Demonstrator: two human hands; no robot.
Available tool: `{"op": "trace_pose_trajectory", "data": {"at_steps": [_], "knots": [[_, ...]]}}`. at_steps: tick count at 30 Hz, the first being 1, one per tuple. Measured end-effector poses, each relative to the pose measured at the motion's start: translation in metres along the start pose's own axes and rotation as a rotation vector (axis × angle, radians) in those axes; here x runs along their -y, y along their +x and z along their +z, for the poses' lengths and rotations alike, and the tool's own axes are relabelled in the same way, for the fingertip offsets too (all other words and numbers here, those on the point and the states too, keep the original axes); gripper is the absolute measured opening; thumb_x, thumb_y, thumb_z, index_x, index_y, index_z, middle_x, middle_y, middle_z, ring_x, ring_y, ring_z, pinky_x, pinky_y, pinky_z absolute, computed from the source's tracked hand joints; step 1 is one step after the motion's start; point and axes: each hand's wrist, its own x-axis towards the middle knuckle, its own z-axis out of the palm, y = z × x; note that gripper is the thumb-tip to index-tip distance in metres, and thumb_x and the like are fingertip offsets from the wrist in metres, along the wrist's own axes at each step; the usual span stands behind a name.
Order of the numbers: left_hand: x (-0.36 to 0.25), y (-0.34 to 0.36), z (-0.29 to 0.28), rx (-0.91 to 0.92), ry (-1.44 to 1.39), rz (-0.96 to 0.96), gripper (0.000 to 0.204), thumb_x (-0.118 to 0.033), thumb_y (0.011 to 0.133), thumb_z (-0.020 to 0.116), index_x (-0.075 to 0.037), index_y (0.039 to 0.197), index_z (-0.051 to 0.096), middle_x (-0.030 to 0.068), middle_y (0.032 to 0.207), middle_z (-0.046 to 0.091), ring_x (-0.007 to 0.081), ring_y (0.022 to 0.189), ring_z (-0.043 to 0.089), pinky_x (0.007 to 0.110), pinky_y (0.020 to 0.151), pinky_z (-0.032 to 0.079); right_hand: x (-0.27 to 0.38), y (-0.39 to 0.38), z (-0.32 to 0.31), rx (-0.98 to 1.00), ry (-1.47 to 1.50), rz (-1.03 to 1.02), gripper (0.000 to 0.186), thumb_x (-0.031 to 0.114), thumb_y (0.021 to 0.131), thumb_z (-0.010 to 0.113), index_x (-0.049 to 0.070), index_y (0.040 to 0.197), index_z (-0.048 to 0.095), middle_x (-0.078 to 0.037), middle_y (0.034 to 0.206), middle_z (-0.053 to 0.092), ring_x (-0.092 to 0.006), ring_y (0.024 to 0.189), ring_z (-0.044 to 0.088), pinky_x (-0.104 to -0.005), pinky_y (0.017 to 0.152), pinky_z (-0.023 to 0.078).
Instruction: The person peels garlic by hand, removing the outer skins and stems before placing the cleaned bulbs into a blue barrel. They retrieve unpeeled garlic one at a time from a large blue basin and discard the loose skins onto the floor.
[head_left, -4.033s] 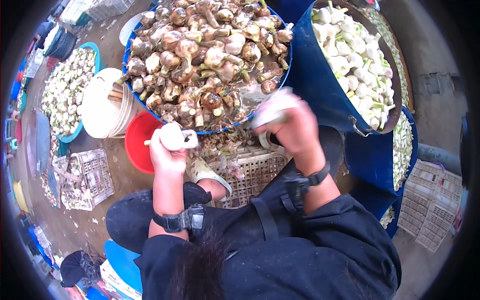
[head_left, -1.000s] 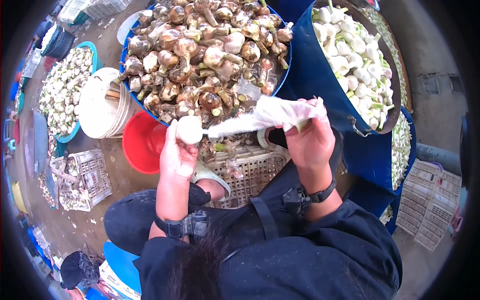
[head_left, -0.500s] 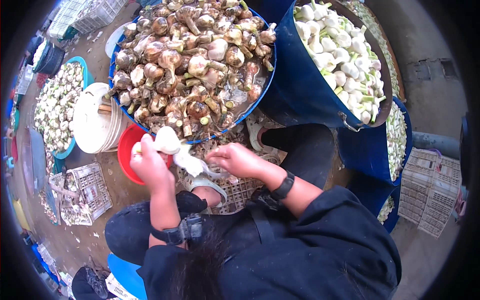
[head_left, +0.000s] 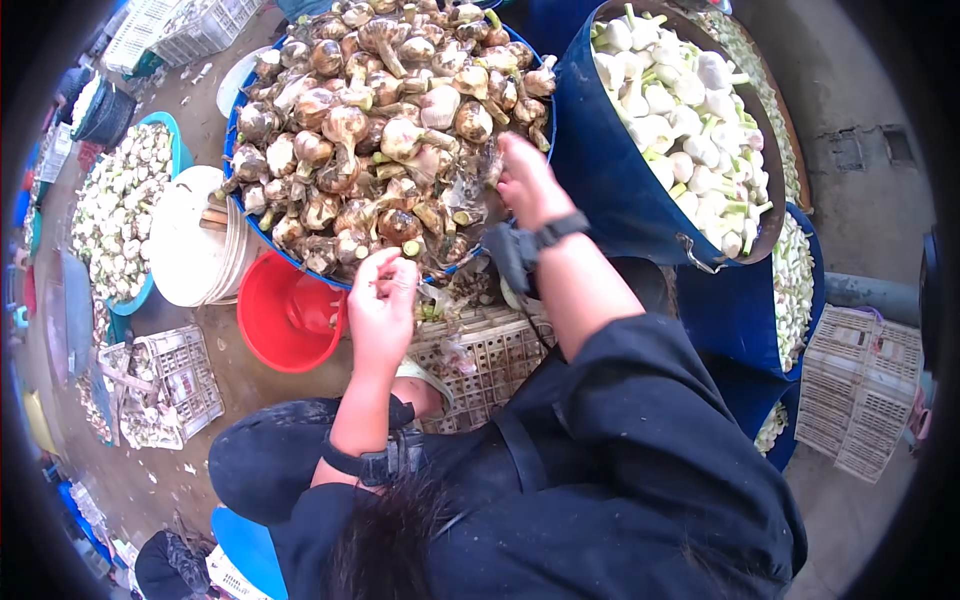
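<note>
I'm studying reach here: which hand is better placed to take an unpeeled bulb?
Probably the right hand: it extends over the unpeeled bulbs, inside the blue rim. The left hand is curled, at the near side of that rim.

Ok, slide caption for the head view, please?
Right hand at brown garlic bulbs in a round blue-rimmed tub, left hand near its rim, white garlic bulbs alongside.

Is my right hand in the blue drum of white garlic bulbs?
No, your right hand is at the heap of brown unpeeled garlic.
</note>
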Motion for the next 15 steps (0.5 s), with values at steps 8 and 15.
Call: {"op": "trace_pose_trajectory", "data": {"at_steps": [8,15], "knots": [[0.012,0.002,-0.018,-0.075,-0.026,-0.020,0.042,-0.027,0.086,0.058,0.001,0.116,0.048,0.0101,0.106,0.055,0.0107,0.078,0.053,0.022,0.063,0.044,-0.047,-0.045,0.016,0.141,-0.104,0.156,0.066,0.058,0.087,0.032,-0.002,0.082,0.058,-0.009,0.069,0.059,-0.0210,0.060,0.054,-0.0348,0.054,0.041],[0.002,0.013,-0.011,0.065,-0.409,-0.357,0.037,-0.035,0.092,0.045,-0.002,0.106,0.054,0.0031,0.083,0.059,0.0069,0.062,0.054,0.018,0.045,0.037,-0.039,-0.205,-0.032,0.688,-0.989,-0.994,0.018,0.020,0.081,0.049,0.003,0.079,0.056,-0.017,0.074,0.059,-0.0354,0.077,0.057,-0.0432,0.066,0.046]]}}
